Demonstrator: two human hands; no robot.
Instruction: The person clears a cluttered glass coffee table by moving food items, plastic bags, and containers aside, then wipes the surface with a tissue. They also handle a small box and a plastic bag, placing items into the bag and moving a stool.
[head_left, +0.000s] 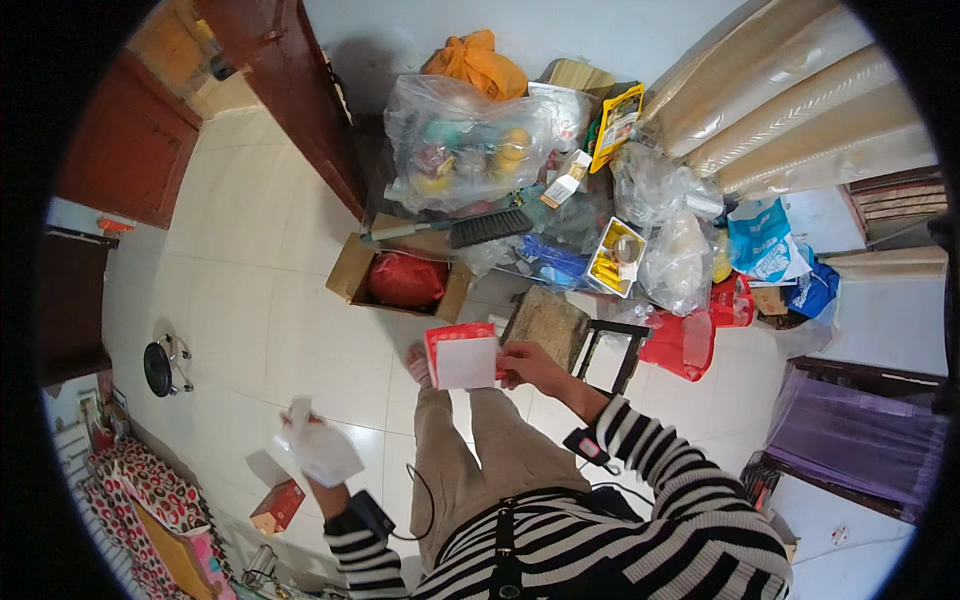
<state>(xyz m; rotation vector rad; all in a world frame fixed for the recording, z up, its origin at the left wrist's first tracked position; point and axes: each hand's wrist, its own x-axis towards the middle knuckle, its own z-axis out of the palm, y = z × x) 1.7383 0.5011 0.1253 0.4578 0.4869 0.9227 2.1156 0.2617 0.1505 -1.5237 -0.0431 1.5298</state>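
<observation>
My right hand grips the right edge of a flat red packet with a white panel, held above my legs. At the lower left, my left hand is mostly hidden behind a crumpled, whitish translucent plastic bag that it holds. Beyond the packet, an open cardboard box on the floor has a red plastic bag in it. A brush with dark bristles lies above the box at the table's edge. A wooden stool is close to my right hand.
Plastic bags, an orange tied bag and a yellow pouch crowd the table. Red bags stand at the right beside a black metal frame. A round black stool and a red box are on the floor at left.
</observation>
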